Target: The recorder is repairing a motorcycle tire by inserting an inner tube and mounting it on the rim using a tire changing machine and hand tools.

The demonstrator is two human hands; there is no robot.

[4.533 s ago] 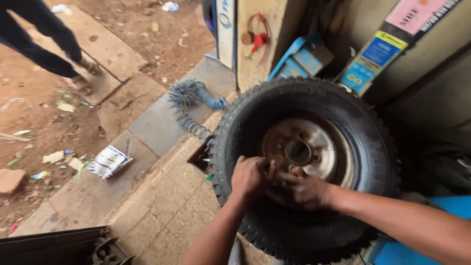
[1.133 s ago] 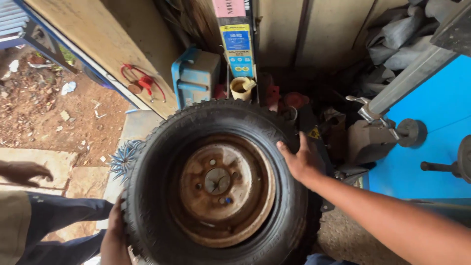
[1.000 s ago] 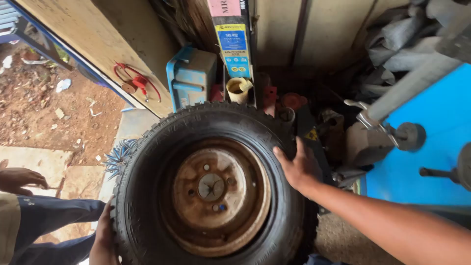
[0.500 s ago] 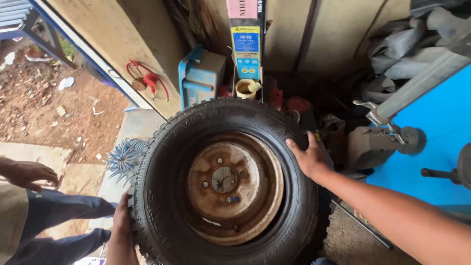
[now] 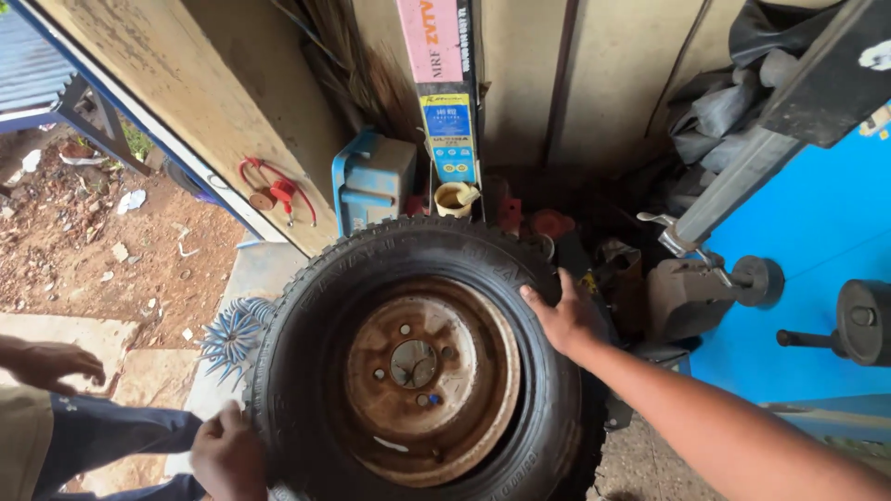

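tyre shifted slightly right | black rubber tyre on rusty steel rim [image 5: 418, 362] stood upright | left hand [image 5: 227, 455] and right hand [image 5: 561, 315] pressed open-fingered on its tread, steadying it

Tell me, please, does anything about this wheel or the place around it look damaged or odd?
The steel rim inside the tyre is heavily rusted, brown all over, and its bolt holes appear empty. Both hands, left and right, rest on the tyre. Litter lies scattered on the dirt outside. Nothing else stands out.
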